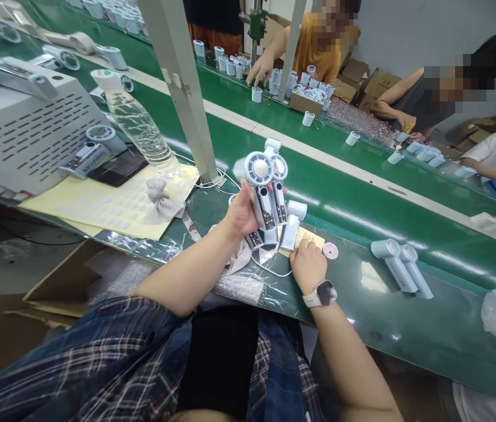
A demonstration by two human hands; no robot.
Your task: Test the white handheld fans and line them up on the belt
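Observation:
My left hand (243, 212) is closed around two handheld fans (263, 202), raised above the bench with round grilles up. Their handles are uncovered in front, showing the electronics inside. Below them, another open-handled fan (254, 239) is partly hidden by my wrist. My right hand (308, 264), wearing a watch, rests over a yellow note (312, 236) with handwriting. The fingers lie forward on the paper, beside the lower end of a pale-blue fan (291, 231) lying down. A pink round disc (330, 251) sits right of these fingers.
Two assembled fans (400, 266) lie to the right. At left stand a water bottle (136, 120), a yellow label sheet (120, 202) and a vented metal box (41, 117). A metal post (182, 88) rises before the green conveyor (340, 176). Co-workers (318, 47) sit across it.

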